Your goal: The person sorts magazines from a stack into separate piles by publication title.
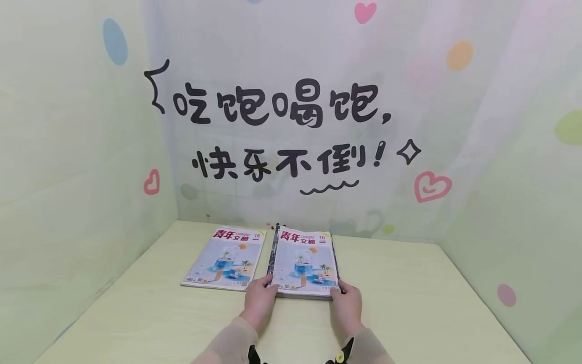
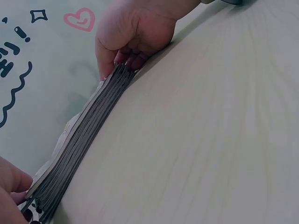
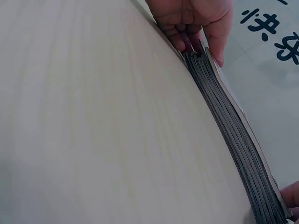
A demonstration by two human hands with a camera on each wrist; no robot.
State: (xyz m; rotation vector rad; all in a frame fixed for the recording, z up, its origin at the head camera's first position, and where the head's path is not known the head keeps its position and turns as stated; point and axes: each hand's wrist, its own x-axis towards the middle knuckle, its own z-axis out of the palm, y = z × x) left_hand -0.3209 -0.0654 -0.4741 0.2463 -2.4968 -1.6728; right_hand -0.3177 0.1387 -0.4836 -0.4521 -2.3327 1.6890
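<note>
1. I monitor a magazine stack (image 1: 305, 264) on the table (image 1: 400, 293), just right of a thin magazine (image 1: 223, 263).
2. My left hand (image 1: 260, 302) grips the stack's near-left corner.
3. My right hand (image 1: 348, 308) grips its near-right corner.

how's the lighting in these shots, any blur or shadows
Head view: bright, fairly even, bold black wall lettering sharp; left wrist view: dimmer, soft shadow beside the bare right hand; right wrist view: also dim, thick grey-edged magazine stack fairly clear, no obvious motion blur.
</note>
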